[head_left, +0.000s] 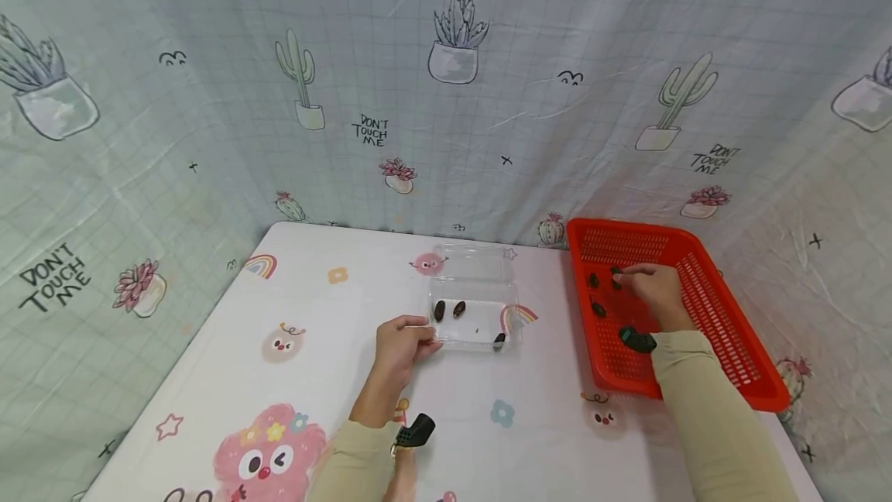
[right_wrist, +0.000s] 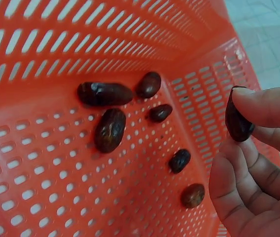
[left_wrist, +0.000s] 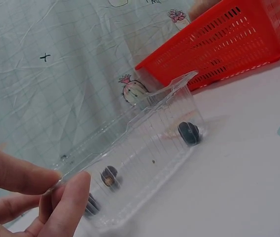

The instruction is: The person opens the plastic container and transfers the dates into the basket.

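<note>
My left hand (head_left: 404,343) pinches the near left rim of a clear plastic box (head_left: 468,345), whose lid (head_left: 474,262) lies folded back. Inside are a few dark brown dates: one (head_left: 440,311) at the left, a second (head_left: 459,308) beside it, and another (left_wrist: 188,133) in the near right corner. Over the red basket (head_left: 732,324), my right hand (head_left: 655,293) holds a glossy date (right_wrist: 238,118) between thumb and fingers. Several more dates (right_wrist: 110,131) lie scattered on the basket's perforated floor below.
A white table (head_left: 313,393) with printed cartoon figures carries the box near its middle and the basket at its right side. Behind and beside it hangs a patterned cloth (head_left: 390,99) with cactus drawings. A tiny dark crumb (head_left: 477,330) lies in the box.
</note>
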Demonstrator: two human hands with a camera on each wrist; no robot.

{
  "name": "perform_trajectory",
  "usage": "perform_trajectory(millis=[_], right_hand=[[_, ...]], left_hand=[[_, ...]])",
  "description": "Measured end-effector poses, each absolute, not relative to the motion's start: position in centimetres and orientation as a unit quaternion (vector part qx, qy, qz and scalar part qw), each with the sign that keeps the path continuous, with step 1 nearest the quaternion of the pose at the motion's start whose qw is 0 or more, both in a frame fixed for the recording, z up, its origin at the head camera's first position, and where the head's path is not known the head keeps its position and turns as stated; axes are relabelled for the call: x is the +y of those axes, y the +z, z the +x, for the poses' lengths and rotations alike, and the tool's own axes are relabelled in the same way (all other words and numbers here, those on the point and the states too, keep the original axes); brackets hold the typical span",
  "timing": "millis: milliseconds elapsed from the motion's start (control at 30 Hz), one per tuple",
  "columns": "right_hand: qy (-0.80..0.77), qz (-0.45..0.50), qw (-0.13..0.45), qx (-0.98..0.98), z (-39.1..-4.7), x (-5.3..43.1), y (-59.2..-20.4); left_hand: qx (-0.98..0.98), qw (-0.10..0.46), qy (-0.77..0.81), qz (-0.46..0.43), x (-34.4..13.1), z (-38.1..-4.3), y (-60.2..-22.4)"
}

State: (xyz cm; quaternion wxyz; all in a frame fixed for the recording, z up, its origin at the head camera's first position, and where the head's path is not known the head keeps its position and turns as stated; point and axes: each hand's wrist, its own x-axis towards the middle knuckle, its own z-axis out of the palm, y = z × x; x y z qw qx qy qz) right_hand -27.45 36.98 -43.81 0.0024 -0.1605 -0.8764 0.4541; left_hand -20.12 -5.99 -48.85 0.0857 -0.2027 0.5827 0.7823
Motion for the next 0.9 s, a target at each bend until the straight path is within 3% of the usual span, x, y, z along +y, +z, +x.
perform_trajectory(millis=[467, 900], right_hand=[[0.413, -0.186, -0.002, -0.891, -27.8, 37.8, -45.1], [0.424, -0.17, -0.075, -0.886, -27.2, 38.3, -44.6]], left_hand=[[0.582, 0.086, 0.783, -0.202, -6.2, -20.0, -49.0], [0.584, 0.086, 0.782, -0.199, -6.1, -19.9, -48.9]])
